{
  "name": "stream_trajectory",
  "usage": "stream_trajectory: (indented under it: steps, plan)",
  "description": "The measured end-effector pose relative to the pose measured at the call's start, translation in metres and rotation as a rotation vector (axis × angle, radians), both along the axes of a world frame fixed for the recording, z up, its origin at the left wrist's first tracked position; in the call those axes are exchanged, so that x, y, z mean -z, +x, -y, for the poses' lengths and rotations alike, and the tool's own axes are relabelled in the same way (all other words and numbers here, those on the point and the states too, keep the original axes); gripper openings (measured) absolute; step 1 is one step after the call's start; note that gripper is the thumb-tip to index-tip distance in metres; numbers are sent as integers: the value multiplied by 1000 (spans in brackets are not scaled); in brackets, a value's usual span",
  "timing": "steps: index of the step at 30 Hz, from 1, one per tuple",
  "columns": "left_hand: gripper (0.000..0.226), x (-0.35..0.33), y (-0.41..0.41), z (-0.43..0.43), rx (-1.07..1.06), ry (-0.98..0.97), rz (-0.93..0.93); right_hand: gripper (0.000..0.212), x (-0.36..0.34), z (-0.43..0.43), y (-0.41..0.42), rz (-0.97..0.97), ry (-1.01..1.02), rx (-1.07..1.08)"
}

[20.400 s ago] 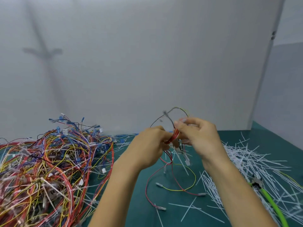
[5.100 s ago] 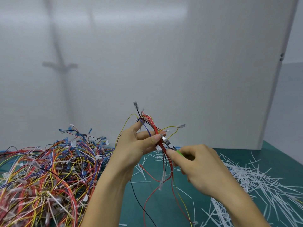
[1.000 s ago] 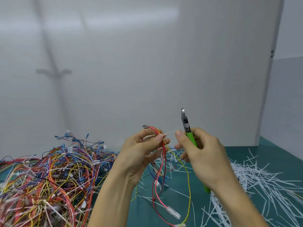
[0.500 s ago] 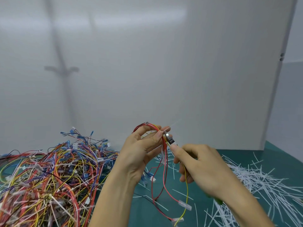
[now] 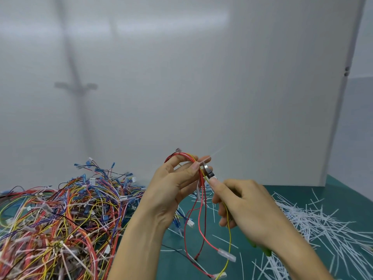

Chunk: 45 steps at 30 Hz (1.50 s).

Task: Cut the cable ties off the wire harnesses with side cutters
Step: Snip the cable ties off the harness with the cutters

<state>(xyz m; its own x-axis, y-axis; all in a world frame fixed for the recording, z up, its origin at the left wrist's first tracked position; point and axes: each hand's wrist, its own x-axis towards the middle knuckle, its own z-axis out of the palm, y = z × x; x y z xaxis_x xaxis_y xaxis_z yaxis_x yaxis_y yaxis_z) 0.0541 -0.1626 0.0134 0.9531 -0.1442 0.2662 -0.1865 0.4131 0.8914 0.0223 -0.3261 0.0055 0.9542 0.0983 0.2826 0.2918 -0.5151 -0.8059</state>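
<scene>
Right grip point(image 5: 248, 209): cutters point(image 5: 207, 171) diagonal, nose up-left

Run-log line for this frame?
left hand: holds wire harness | right hand: grips side cutters, head at harness | cut cable ties: piled right

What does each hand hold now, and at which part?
The left hand pinches the harness at its upper bend, between thumb and fingers. The right hand grips the cutters by the green handles; their head is at the harness.
</scene>
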Motion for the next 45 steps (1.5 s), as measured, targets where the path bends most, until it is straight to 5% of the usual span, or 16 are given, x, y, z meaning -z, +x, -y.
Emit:
stream_trajectory:
  steps: [15, 20, 25, 32, 37, 42, 45]
  plan:
    - [33, -1, -2, 3, -27, 78, -21, 61, 0, -2, 0, 47, -47, 43]
    - [9, 3, 0, 1, -128, 130, -28, 61, 2, -2, 1, 61, -60, 53]
    - [7, 3, 3, -2, -225, 231, -25, 61, 5, -3, 4, 138, -28, 117]
    - [15, 5, -1, -2, -126, 574, 177, 57, 10, 1, 11, 213, 62, 203]
    - [13, 9, -2, 11, -41, 837, 350, 30, 14, -1, 16, 201, 199, 240]
    - [7, 9, -1, 16, -192, 972, 502, 17, 15, 1, 20, 146, 298, 208]
    - [27, 5, -3, 12, -334, 1037, 502, 18, 17, 0, 20, 176, 282, 212]
